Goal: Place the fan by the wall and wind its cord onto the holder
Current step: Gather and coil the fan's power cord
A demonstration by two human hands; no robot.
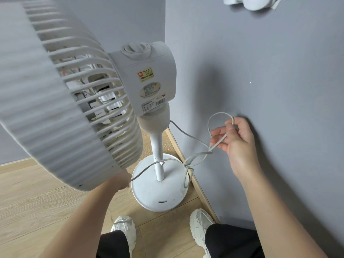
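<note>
Fan [147, 77]: white, upright on wood floor [37, 192], base just beside grey wall [270, 71]. Cord [220, 113]: looped, pinched by right hand [237, 140]. Left hand [122, 181]: half hidden under fan head, grip cannot be told.

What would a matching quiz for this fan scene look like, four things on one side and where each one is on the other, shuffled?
Things:
1. cord
2. fan base
3. yellow sticker
4. left hand

Places:
A. on the motor housing
B. partly hidden under the grille
C. looped in the right hand
D. on the wooden floor beside the wall

Pairs: 1-C, 2-D, 3-A, 4-B
</note>
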